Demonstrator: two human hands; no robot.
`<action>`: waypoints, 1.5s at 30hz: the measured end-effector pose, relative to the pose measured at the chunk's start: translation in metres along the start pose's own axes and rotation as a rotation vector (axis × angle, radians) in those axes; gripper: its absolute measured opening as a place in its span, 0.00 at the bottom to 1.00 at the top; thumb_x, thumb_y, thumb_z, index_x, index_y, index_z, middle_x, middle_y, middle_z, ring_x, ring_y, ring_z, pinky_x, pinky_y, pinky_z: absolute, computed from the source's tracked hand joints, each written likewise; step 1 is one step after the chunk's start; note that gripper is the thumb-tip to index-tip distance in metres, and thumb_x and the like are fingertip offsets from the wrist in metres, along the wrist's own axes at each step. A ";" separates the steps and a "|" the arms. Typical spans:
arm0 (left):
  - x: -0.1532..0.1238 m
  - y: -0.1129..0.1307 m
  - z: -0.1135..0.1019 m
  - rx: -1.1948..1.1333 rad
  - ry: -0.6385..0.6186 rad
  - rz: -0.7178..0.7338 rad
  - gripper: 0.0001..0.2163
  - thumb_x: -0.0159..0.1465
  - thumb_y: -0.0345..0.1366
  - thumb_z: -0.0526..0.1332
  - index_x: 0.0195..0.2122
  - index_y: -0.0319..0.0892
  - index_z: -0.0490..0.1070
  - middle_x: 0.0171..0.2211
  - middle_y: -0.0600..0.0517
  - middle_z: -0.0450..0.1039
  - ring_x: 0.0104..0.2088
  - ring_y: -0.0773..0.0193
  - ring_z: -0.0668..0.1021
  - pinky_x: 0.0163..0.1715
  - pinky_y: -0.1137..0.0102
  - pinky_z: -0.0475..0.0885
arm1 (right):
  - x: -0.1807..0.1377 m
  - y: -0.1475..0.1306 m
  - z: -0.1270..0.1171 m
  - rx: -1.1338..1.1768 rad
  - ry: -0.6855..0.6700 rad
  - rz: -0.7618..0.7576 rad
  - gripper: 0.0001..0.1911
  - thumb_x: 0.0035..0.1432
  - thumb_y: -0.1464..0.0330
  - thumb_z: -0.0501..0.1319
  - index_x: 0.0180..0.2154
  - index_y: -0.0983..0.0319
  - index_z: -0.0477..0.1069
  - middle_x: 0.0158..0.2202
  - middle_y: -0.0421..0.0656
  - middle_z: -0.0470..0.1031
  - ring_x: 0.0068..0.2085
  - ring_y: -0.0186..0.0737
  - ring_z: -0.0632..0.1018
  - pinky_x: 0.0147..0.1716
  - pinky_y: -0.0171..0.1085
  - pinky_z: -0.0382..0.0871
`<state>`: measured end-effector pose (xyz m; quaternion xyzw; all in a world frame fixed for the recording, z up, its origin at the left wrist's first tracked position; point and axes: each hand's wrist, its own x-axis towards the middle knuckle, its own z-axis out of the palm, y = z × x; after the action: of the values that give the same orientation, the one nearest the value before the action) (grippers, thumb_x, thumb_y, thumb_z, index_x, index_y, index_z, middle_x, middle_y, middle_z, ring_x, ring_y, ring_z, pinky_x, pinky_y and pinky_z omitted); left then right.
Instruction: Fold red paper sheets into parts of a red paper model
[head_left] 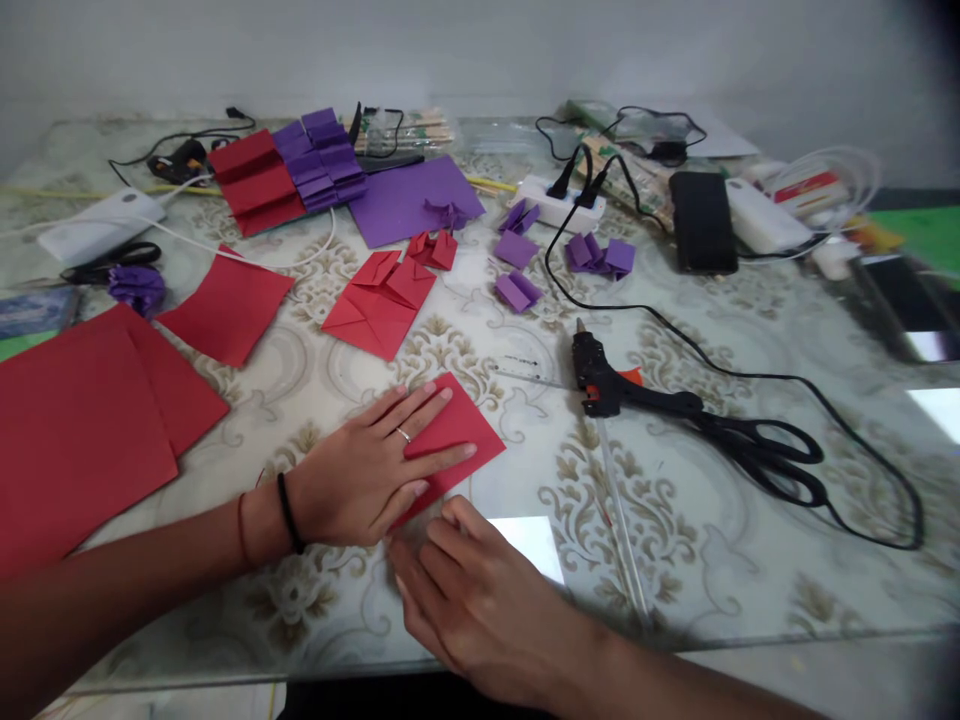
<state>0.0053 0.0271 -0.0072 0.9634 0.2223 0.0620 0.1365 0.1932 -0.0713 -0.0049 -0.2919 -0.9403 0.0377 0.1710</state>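
My left hand (375, 460) lies flat, fingers spread, on a small piece of red paper (480, 430) and presses it to the table. Curled up at the paper's near edge is my right hand (465, 590), its fingers closed; whether they pinch the paper is hidden. Beyond the left hand rests a creased red folded paper (382, 310), with a smaller red folded piece (433, 250) behind it. A black glue gun (600, 375) with a clear glue stick (622, 530) lies to the right, next to black-handled scissors (772, 450).
Large red sheets (82, 420) cover the left side, beside another red piece (232, 310). Several purple folded pieces (517, 290) lie farther back, near a white power strip (562, 205). The glue gun's black cord (750, 375) loops across the right. A black phone (703, 222) lies behind it.
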 end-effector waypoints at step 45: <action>0.000 0.001 -0.005 -0.014 0.009 0.012 0.31 0.69 0.44 0.64 0.73 0.55 0.60 0.79 0.43 0.40 0.76 0.36 0.51 0.71 0.41 0.52 | -0.020 0.063 -0.013 0.266 0.182 0.900 0.13 0.60 0.73 0.63 0.25 0.58 0.65 0.24 0.36 0.73 0.28 0.39 0.72 0.41 0.44 0.58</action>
<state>0.0052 0.0274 -0.0020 0.9634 0.2167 0.0689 0.1420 0.2469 -0.0314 -0.0098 -0.6480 -0.6885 0.2023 0.2553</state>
